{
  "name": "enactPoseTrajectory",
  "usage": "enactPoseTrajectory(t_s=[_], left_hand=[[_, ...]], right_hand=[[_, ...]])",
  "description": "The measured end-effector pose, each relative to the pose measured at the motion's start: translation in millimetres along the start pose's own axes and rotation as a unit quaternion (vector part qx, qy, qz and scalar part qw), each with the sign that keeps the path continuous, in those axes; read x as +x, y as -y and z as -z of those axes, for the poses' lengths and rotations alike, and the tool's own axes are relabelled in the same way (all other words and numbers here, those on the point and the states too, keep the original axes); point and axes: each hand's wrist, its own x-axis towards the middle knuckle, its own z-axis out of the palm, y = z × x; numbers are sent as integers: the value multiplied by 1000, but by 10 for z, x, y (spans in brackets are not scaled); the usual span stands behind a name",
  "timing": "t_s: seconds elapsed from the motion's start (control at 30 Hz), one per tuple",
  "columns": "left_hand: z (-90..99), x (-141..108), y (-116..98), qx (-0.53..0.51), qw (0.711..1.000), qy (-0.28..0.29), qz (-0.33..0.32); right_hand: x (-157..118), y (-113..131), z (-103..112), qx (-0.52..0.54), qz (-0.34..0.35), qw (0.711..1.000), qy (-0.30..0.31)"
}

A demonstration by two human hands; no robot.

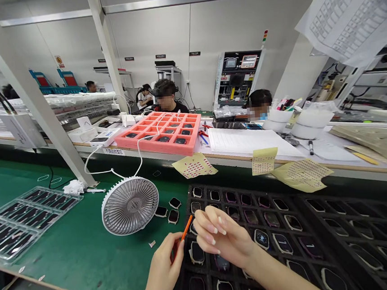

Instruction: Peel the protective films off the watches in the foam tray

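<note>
Left hand pinches orange stick [186,228] by tray [223,197]

The left hand [166,265] clamps the orange stick between thumb and fingers, its tip slanting up near the right hand [223,235]. That hand is over the tray of watches [261,238], fingers curled; I cannot tell whether they grip anything. Left, a fan [131,206].

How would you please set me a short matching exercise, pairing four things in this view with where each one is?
Things
1. Orange stick
2. Fan
3. Coral foam tray
4. Right hand

Places
A. On the raised shelf
B. Above the black tray, fingers curled
C. In the left hand
D. Beside three loose watches

Pairs: 1-C, 2-D, 3-A, 4-B
</note>
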Motion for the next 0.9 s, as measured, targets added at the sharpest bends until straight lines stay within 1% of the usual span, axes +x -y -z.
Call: enactPoseTrajectory(t_s=[0.23,0.9], left_hand=[[1,4,-39,1,1000,6,-1],[0,-23,-43,-5,1000,8,-4]], right_hand=[[0,-8,-29,-9,6,1000,21],[-21,-27,-34,-15,9,1000,24]])
